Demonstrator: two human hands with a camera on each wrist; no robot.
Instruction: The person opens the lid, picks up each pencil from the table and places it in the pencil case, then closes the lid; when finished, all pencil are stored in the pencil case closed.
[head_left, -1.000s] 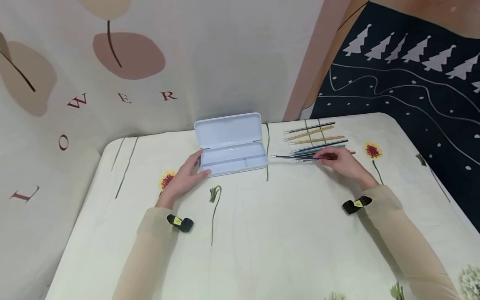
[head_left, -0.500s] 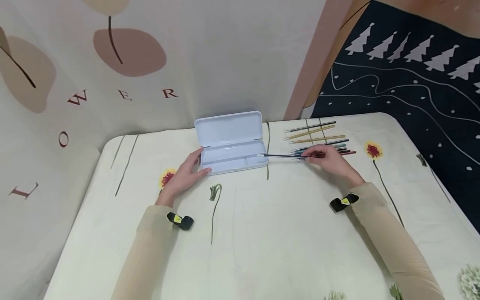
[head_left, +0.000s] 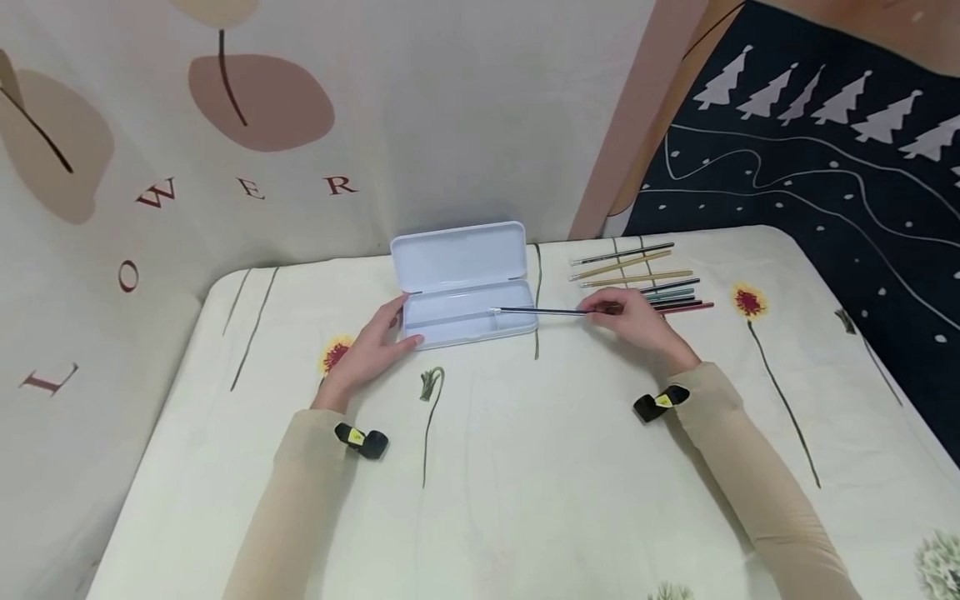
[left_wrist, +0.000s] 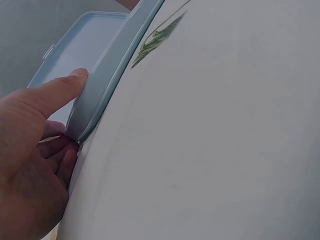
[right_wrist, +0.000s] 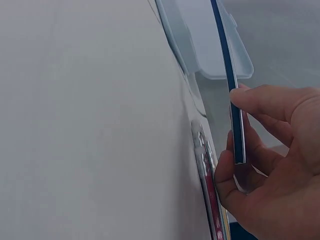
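A pale blue pencil case (head_left: 459, 260) lies with its lid raised; its tray is split by low dividers. At the case's left end my left hand (head_left: 369, 357) holds it, thumb on the front edge and fingers round the corner in the left wrist view (left_wrist: 37, 135). My right hand (head_left: 636, 323) pinches a dark blue pencil (right_wrist: 227, 65) between thumb and fingers, close to the end away from the case. That pencil runs leftward, its white-tipped end over the right part of the tray. Part of the pencil is hidden by my fingers.
To the right, several loose pencils (head_left: 637, 277) lie side by side, some partly behind my right hand. A white cloth with printed flowers covers the table (head_left: 525, 467). Hanging printed cloth (head_left: 480, 125) stands behind the case.
My right hand has moved left with the dark blue pencil, bringing its tip from beside the case to over the tray. My left hand has stayed at the case.
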